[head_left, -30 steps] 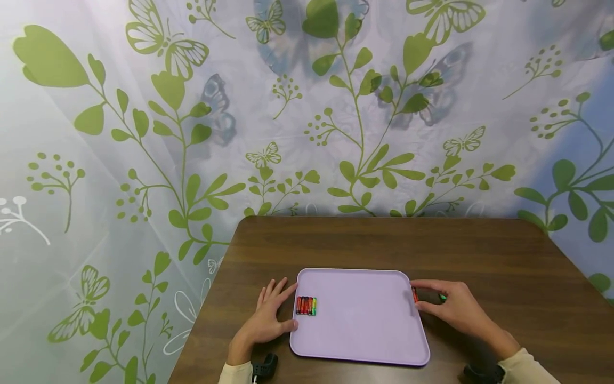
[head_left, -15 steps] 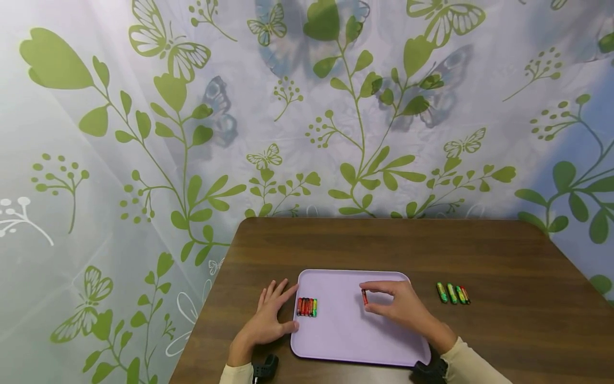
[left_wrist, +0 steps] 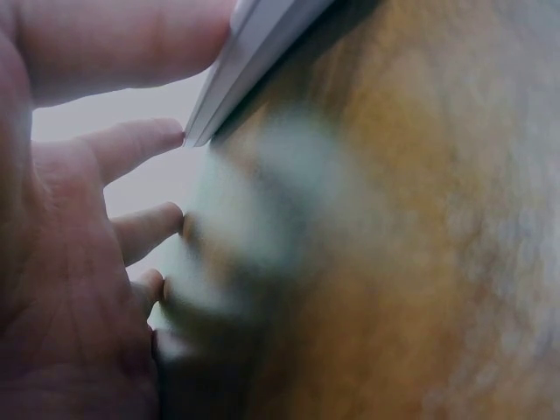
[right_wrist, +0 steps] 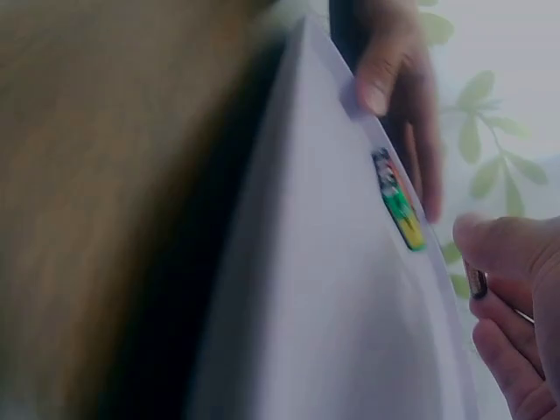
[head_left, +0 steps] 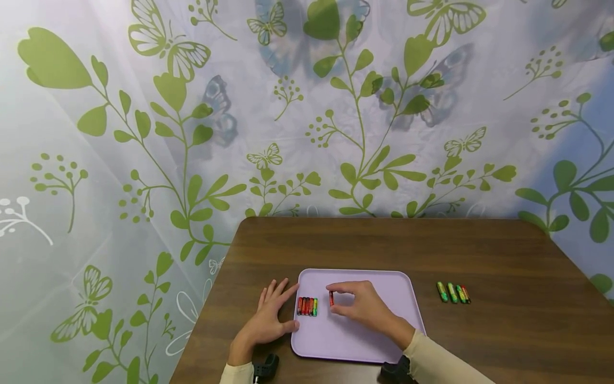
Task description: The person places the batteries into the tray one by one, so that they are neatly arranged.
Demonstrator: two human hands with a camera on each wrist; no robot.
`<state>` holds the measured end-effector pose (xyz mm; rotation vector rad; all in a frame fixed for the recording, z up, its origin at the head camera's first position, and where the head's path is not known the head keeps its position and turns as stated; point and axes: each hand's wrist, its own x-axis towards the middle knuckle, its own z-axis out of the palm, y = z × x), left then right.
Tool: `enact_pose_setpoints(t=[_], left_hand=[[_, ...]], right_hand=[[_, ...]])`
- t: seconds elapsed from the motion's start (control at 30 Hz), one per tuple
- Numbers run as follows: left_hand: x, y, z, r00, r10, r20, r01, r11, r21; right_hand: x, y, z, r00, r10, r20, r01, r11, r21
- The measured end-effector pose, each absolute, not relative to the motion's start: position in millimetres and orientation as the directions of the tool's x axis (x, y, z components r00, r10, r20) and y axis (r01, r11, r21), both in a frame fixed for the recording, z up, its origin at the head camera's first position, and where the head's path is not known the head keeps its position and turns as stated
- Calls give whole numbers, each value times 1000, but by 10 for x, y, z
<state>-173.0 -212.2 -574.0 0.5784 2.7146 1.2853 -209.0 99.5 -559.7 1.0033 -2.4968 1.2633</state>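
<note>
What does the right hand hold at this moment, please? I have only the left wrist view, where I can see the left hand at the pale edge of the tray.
Observer: In the head view, the right hand pinches one small red-and-dark battery between thumb and fingers.

Operator: Thank you, this is clear. Could you tell me also, do other batteries lie on the tray?

Observer: Yes. A row of batteries, red and green, lies side by side on the tray, near its left rim, close to the left hand.
</note>
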Motion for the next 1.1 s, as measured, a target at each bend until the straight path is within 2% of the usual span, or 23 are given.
enact_pose_setpoints(t=[0.33,0.5,0.83,0.93,1.1], left_hand=[[-1749,-2137,-5793,-923,371,103,317,581,750],[-1745,-2118,-5728,-929,365,56,284,609,741],[-1709,-2101,-5690,-912,395,106,330,558,762],[-1711,-2093,-5679,-912,398,100,330,567,755],[-1716,-2090,-5643,-920,387,57,301,610,733]], right_hand=[[-2035,703,-5715,-757,-523,392,-632,431,-644],[-2019,641,-5721,-745,-539,393,-651,460,-603],[-1992,669,-5709,-714,-563,416,-694,491,-527],[-1996,765,-5696,-718,-558,415,-684,461,-565],[-2013,1025,-5653,-767,-540,347,-594,393,-702]])
